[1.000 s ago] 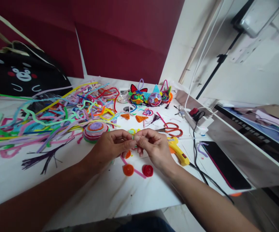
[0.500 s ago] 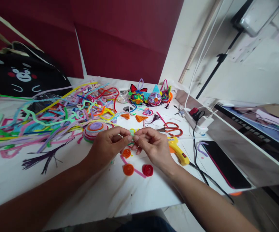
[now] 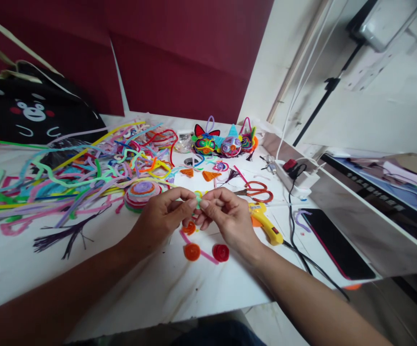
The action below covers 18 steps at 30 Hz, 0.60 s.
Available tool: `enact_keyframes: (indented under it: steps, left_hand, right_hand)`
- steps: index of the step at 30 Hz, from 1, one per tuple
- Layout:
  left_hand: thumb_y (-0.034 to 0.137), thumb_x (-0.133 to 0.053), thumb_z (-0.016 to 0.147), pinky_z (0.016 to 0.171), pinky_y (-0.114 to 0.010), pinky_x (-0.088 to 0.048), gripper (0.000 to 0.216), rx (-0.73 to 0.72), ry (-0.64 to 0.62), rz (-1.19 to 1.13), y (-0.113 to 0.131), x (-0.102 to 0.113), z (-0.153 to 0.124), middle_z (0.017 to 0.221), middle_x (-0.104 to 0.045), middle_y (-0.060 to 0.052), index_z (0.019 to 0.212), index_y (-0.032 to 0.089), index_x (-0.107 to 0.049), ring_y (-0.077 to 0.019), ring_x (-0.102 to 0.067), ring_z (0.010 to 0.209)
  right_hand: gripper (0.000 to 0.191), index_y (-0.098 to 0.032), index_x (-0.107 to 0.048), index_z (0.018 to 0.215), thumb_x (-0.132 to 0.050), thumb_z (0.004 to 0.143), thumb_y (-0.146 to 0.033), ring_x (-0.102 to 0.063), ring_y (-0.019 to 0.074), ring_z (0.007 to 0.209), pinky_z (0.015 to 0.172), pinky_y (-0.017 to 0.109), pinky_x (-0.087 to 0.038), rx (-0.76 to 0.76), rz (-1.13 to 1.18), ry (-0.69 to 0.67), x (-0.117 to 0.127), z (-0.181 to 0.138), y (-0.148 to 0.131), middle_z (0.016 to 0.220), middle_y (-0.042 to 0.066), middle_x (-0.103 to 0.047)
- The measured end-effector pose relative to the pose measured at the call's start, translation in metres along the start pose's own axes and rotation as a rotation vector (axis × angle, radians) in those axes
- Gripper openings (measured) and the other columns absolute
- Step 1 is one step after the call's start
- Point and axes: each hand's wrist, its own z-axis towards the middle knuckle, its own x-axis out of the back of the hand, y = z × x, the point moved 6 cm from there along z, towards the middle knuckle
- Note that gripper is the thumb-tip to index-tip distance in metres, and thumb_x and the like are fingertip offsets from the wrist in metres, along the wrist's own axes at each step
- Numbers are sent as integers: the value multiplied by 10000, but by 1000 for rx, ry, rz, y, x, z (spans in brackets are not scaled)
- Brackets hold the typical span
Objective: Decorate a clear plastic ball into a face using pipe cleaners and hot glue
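My left hand and my right hand meet over the middle of the table, thumbs and forefingers pinched. Between their fingertips is a small light-green pipe cleaner piece, mostly covered by the fingers. Just below them lie two orange pipe cleaner coils, one partly hidden and one flat in front. A red coil sits to their right, with a pink pipe cleaner running between. Beside my left hand rests a ball wrapped in striped pipe cleaners.
A tangled heap of pipe cleaners covers the left side. Orange-handled scissors, a corded yellow glue gun and a phone lie to the right. Several decorated balls stand at the back, near a power strip.
Both hands stay pinched together in nearly the same place; the fingers and the green piece between them have shifted only slightly.
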Motion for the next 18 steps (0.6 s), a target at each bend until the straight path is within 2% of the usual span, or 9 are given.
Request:
enact_keyframes:
  steps: [4, 8, 14, 18]
  left_hand:
    - [397, -608, 832, 411, -183, -324, 221, 4, 17, 26, -1, 3, 2, 511, -522, 60, 831, 176, -600, -67, -423, 417]
    - [402, -600, 835, 421, -176, -315, 230, 14, 20, 45, -3, 3, 3, 518, -506, 55, 825, 172, -598, -75, -440, 456]
    - [379, -659, 779, 417, -175, -288, 217, 19, 46, 65, -4, 2, 2, 525, -528, 54, 831, 174, -612, -76, -432, 458]
    - [377, -644, 789, 432, -179, -314, 201, -14, 54, 116, -3, 4, 3, 519, -527, 52, 804, 177, -637, -83, -447, 469]
  right_hand:
    - [240, -184, -577, 829, -690, 798, -393, -610, 105, 491, 455, 208, -498, -6, -37, -20, 1, 1, 1, 607, -36, -624]
    - [204, -180, -604, 805, -710, 780, -352, -544, 82, 471, 443, 190, -466, 12, -160, 19, 6, 1, 0, 562, -53, -577]
    - [216, -175, -586, 787, -684, 785, -368, -528, 85, 442, 427, 203, -470, -30, -142, 12, 6, 2, 1, 546, -47, -580]
    - [154, -195, -615, 931, -647, 815, -291, -539, 91, 537, 463, 201, -457, 109, -315, 23, 8, 0, -4, 669, -30, -595]
